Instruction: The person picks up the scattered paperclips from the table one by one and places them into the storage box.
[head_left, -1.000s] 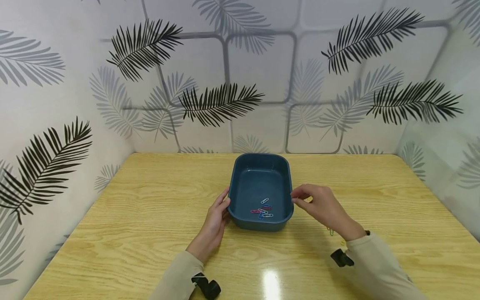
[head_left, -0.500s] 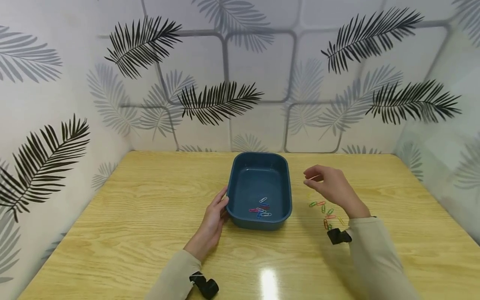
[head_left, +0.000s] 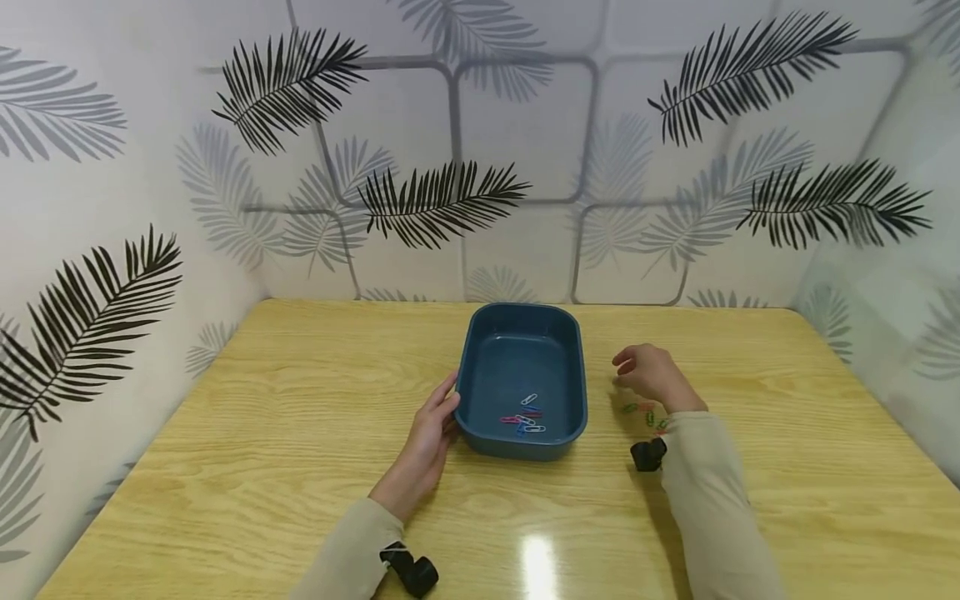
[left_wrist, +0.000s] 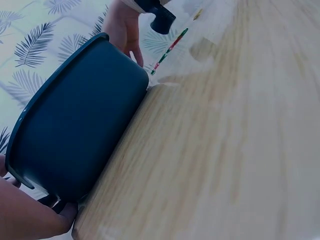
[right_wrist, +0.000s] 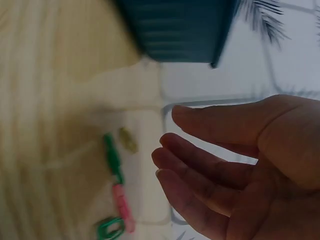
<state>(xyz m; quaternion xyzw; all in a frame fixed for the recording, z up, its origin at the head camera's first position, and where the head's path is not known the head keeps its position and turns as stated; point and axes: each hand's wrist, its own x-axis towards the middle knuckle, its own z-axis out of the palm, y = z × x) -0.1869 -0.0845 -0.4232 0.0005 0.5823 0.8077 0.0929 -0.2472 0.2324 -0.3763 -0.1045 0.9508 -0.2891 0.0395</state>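
Observation:
A dark blue plastic bin (head_left: 517, 362) stands on the wooden table with several paper clips (head_left: 535, 429) in white, blue and red lying at its near end. My left hand (head_left: 422, 446) grips the bin's left side, thumb at the rim; the left wrist view shows the fingers low against the outer wall (left_wrist: 75, 115). My right hand (head_left: 651, 372) hovers right of the bin, fingers loosely bent, nothing between them. In the right wrist view, thumb and fingertips are apart, beside a yellow paper clip (right_wrist: 128, 139), a green paper clip (right_wrist: 113, 157) and a pink paper clip (right_wrist: 121, 205).
More paper clips (head_left: 650, 418) lie on the table (head_left: 322, 400) right of the bin, partly covered by the right forearm. A patterned wall (head_left: 517, 242) rises behind the table's far edge. Each wrist wears a small black camera (head_left: 648, 455).
My right hand has moved from the bin's right rim out to the right, then lowered over the loose paper clips. My left hand and the bin have stayed in place.

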